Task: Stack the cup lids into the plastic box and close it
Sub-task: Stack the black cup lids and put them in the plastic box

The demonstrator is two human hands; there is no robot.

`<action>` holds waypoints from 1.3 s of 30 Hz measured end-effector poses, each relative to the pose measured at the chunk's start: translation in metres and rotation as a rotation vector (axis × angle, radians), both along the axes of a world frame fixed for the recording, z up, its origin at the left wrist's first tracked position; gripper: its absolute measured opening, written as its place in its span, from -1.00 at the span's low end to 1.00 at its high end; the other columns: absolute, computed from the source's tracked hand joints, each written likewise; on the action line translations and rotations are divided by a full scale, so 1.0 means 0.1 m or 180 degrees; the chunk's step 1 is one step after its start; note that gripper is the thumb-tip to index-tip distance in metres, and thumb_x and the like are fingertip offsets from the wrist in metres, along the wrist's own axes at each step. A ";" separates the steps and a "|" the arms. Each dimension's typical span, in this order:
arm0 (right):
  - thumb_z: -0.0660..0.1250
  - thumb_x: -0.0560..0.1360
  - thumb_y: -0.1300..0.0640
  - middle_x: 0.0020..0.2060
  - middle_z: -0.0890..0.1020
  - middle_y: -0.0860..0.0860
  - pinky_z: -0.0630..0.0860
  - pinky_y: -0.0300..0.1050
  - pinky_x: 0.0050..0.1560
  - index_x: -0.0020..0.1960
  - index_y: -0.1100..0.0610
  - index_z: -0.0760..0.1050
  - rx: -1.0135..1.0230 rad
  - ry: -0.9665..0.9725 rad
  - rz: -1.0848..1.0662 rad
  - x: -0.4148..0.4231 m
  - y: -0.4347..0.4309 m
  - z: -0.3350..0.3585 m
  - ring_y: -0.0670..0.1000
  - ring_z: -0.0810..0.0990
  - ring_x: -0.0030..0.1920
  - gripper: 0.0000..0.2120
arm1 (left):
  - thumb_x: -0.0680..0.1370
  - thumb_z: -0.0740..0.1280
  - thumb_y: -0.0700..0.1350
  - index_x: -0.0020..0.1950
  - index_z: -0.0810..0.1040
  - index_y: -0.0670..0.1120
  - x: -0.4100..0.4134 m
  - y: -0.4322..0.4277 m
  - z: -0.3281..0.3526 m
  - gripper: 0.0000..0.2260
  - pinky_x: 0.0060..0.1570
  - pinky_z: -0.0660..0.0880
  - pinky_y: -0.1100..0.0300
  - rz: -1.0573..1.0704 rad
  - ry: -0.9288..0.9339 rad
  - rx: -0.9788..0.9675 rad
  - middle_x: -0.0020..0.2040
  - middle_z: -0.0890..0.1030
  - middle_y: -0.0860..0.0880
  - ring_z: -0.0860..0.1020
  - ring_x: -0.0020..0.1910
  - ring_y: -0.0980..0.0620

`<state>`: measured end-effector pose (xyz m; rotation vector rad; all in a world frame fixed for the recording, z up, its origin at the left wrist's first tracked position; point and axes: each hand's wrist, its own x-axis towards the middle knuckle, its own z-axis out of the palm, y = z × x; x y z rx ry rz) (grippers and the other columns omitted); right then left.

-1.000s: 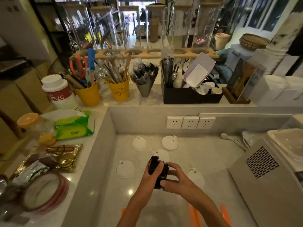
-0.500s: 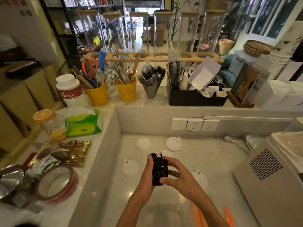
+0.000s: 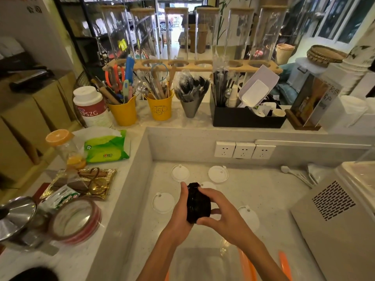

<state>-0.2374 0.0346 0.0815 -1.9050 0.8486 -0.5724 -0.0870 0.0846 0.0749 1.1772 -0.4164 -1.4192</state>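
Several white cup lids lie flat on the lower counter: one at the back left (image 3: 180,173), one at the back right (image 3: 218,174), one on the left (image 3: 163,202), one on the right (image 3: 249,218), and one partly hidden behind my hands (image 3: 207,185). Both hands hold a small black device (image 3: 197,205) above the counter, my left hand (image 3: 181,209) on its left side and my right hand (image 3: 221,217) on its right. A clear plastic box (image 3: 205,262) with orange clips (image 3: 246,264) sits at the bottom edge, under my forearms.
A beige machine (image 3: 336,226) with a vent stands at the right. Wall sockets (image 3: 244,150) line the counter's back wall, with white spoons (image 3: 296,175) nearby. The raised ledge on the left holds tape rolls (image 3: 76,221), a gold tray (image 3: 81,183), a wipes pack (image 3: 106,147) and yellow cups (image 3: 160,107).
The black device in my hands has turned from lying flat to standing more upright. The view has shifted slightly; the lids have not moved.
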 end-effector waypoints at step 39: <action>0.49 0.41 -0.07 0.06 0.71 0.06 0.61 -0.20 0.01 0.21 -0.01 0.53 0.2677 0.0750 0.0125 -0.60 0.35 -0.29 0.03 0.67 0.08 -0.60 | 0.68 0.22 -0.01 0.31 0.61 0.09 0.09 0.64 -0.50 -0.74 0.24 0.33 0.43 -0.0120 -0.3149 0.0017 0.19 0.62 0.22 0.49 0.23 0.25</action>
